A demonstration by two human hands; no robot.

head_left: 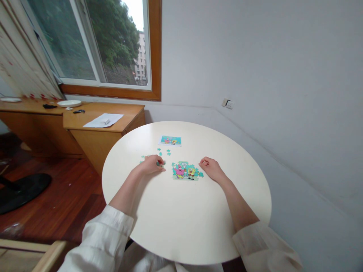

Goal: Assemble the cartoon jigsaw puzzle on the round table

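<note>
A partly joined cartoon jigsaw puzzle (pixel 185 170) lies in the middle of the round white table (pixel 184 223). My left hand (pixel 152 165) rests on the table just left of it, fingers curled over a teal puzzle piece. Several loose teal pieces (pixel 163 152) lie just beyond that hand. My right hand (pixel 210 169) rests at the puzzle's right edge, fingers curled in a loose fist; whether it holds a piece is hidden. A small reference picture card (pixel 170 140) lies further back on the table.
A wooden desk (pixel 93 132) with a sheet of paper (pixel 103 120), a white plate (pixel 69 103) and small dark items stands at the left under a window. A dark round base (pixel 21 190) sits on the wood floor. White walls close the right side.
</note>
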